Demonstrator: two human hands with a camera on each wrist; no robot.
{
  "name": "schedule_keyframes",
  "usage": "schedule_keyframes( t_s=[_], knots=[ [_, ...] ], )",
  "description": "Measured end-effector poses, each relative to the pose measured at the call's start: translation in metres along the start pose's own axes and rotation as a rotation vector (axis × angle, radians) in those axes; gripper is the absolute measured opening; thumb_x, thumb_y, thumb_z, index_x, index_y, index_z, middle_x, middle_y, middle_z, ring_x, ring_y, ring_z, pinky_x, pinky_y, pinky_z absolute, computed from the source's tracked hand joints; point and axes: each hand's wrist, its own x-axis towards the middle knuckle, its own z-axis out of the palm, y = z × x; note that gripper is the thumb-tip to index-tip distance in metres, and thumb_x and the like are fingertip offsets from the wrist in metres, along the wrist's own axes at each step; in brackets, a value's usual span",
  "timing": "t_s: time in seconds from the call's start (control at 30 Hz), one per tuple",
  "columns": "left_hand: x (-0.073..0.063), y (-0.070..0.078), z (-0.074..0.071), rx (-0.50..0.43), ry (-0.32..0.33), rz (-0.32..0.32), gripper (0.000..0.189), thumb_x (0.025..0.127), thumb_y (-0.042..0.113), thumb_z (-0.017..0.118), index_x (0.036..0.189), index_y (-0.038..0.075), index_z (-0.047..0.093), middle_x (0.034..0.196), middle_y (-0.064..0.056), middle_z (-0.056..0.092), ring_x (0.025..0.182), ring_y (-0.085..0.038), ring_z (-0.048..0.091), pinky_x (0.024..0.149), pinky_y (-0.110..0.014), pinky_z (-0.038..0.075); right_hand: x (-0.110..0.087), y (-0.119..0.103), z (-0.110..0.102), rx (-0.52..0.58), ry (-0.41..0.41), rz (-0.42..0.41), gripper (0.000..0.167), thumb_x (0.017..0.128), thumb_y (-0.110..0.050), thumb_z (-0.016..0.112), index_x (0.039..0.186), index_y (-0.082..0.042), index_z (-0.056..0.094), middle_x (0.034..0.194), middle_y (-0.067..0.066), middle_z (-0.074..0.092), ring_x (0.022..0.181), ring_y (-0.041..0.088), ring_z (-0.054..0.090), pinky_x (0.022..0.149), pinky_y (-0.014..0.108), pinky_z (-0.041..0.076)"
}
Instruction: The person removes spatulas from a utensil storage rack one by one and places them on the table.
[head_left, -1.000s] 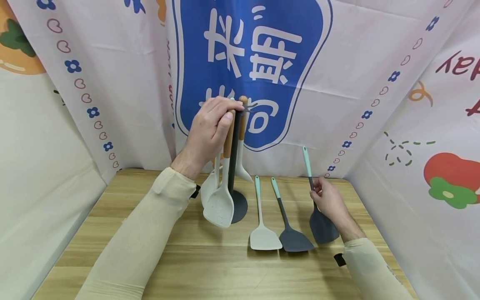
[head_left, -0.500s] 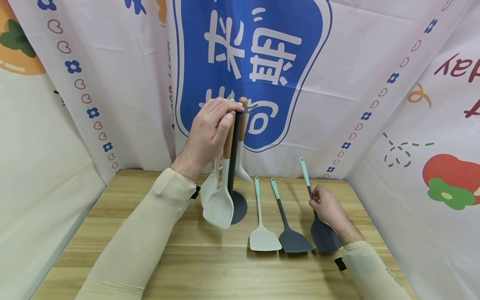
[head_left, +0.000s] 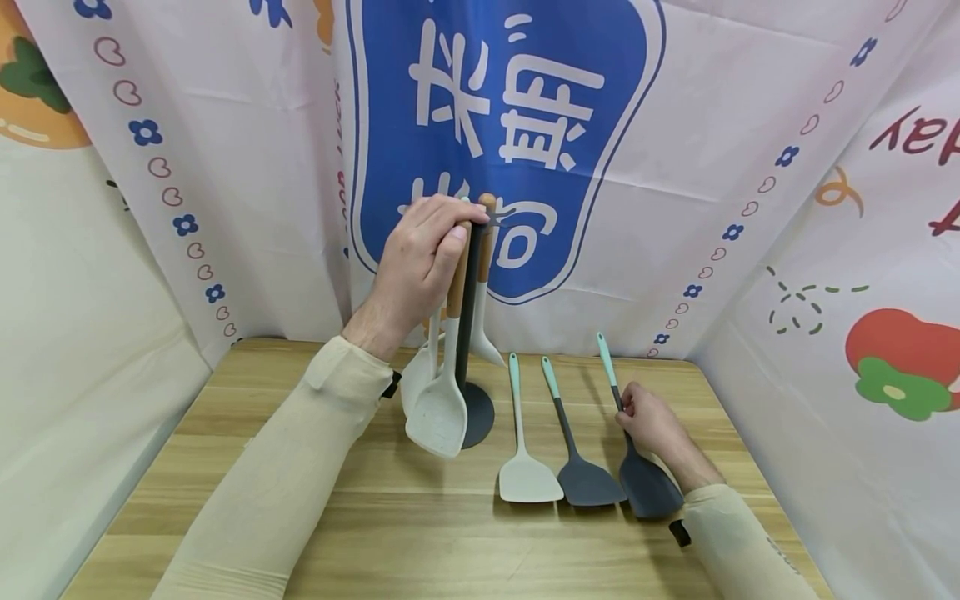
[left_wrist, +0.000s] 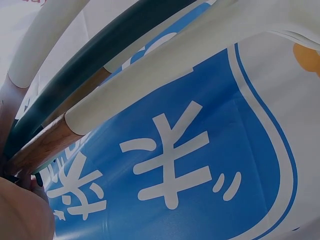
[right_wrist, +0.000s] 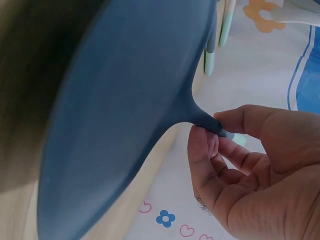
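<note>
At the top of a black utensil rack (head_left: 468, 333), my left hand (head_left: 423, 258) grips with its fingers over the top and its thumb against a wooden handle. White utensils with wooden handles hang there, among them a white turner (head_left: 437, 417) in front. My right hand (head_left: 648, 417) pinches the dark shaft of a grey spatula (head_left: 651, 483) between thumb and fingers. Its mint-green handle end points toward the back wall. Seen from the right wrist, the broad grey blade (right_wrist: 125, 115) fills the left side, with the thumb and index finger at its neck.
Left of the held spatula lie another grey spatula (head_left: 591, 482) and a white spatula (head_left: 529, 479), both with mint handles. The wooden table (head_left: 480, 550) ends at a printed cloth backdrop (head_left: 675, 208). More cloth walls stand at both sides.
My right hand has brought the grey spatula nearer to me and lowered it, so its blade now lies beside the other grey spatula's. My left hand has stayed on the rack.
</note>
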Motion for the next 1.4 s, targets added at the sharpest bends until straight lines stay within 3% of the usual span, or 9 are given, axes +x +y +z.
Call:
schedule_keyframes(
  t_s=[0.1,0.2,0.43,0.5,0.77,1.03,1.4],
  knots=[
    [0.000,0.000,0.000,0.000,0.003,0.003,0.049,0.118,0.029,0.040,0.137,0.008,0.080,0.140,-0.012,0.081,0.136,-0.035,0.068,0.123,-0.052,0.055,0.000,0.000,0.003,-0.002,-0.007,-0.004,0.013,0.107,-0.004,0.072,0.112,0.001,0.061,0.094,0.015,0.073,0.080,0.024,0.066,0.068,0.034,0.050],
    [0.000,0.000,0.001,-0.001,0.004,0.005,0.049,0.118,0.028,0.040,0.137,0.008,0.081,0.140,-0.013,0.081,0.135,-0.035,0.069,0.122,-0.052,0.055,0.009,0.015,0.011,0.019,-0.014,-0.025,0.015,0.104,-0.005,0.074,0.109,0.000,0.061,0.093,0.015,0.073,0.080,0.025,0.066,0.067,0.037,0.053],
    [0.000,-0.001,0.001,-0.003,0.005,0.008,0.049,0.118,0.028,0.040,0.137,0.008,0.080,0.140,-0.013,0.081,0.135,-0.034,0.069,0.123,-0.051,0.055,0.066,0.115,0.063,0.013,0.016,-0.110,0.017,0.103,-0.016,0.077,0.105,-0.011,0.061,0.087,0.004,0.071,0.073,0.017,0.063,0.058,0.033,0.050],
    [0.001,-0.001,0.001,-0.002,0.006,0.011,0.049,0.118,0.028,0.040,0.137,0.008,0.080,0.140,-0.013,0.081,0.135,-0.035,0.069,0.123,-0.052,0.055,0.074,0.125,0.070,0.005,0.006,-0.079,0.017,0.102,-0.017,0.079,0.106,-0.014,0.062,0.088,0.001,0.072,0.074,0.015,0.064,0.059,0.032,0.051],
    [0.001,-0.001,0.001,0.001,0.006,0.005,0.049,0.118,0.028,0.040,0.136,0.008,0.080,0.140,-0.013,0.081,0.135,-0.035,0.069,0.122,-0.052,0.056,0.062,0.101,0.064,-0.021,-0.012,-0.050,0.016,0.105,-0.016,0.080,0.108,-0.009,0.066,0.096,0.007,0.077,0.082,0.018,0.068,0.067,0.033,0.057],
    [0.000,-0.002,0.002,0.000,0.003,0.000,0.049,0.118,0.028,0.040,0.137,0.008,0.081,0.140,-0.013,0.081,0.135,-0.035,0.068,0.122,-0.052,0.055,0.083,0.122,0.075,-0.003,-0.055,-0.029,0.012,0.102,-0.015,0.084,0.106,-0.008,0.074,0.093,0.003,0.081,0.084,0.016,0.075,0.070,0.033,0.061],
    [0.000,0.000,0.001,-0.006,0.003,0.000,0.050,0.118,0.029,0.039,0.137,0.008,0.080,0.140,-0.013,0.081,0.135,-0.034,0.068,0.123,-0.052,0.055,0.080,0.114,0.075,-0.040,-0.052,-0.016,0.015,0.101,-0.016,0.088,0.106,-0.008,0.076,0.093,0.002,0.081,0.083,0.015,0.074,0.069,0.031,0.060]
  ],
)
